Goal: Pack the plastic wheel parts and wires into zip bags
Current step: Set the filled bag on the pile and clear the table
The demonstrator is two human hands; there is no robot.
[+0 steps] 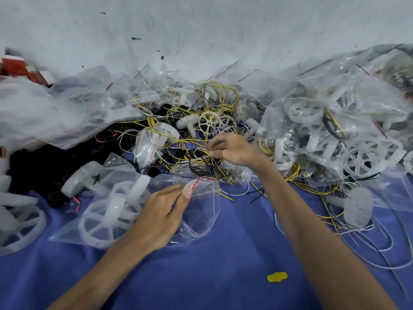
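A clear zip bag (201, 211) with a red seal line lies on the blue cloth; white plastic wheel parts (111, 211) sit in its left end. My left hand (165, 215) pinches the bag's open edge near the red line. My right hand (232, 148) reaches into a tangle of yellow, black and white wires (199, 157) and pinches a small bundle of them. Loose white wheel parts (187, 123) lie further back among the wires.
Filled zip bags of wheels and wires (348, 135) pile up at the right. Crumpled clear bags (55, 113) heap at the left, with black rings (55, 195) and loose wheels (20, 227). A yellow scrap (277, 276) lies on the blue cloth (223, 265). A white wall stands behind.
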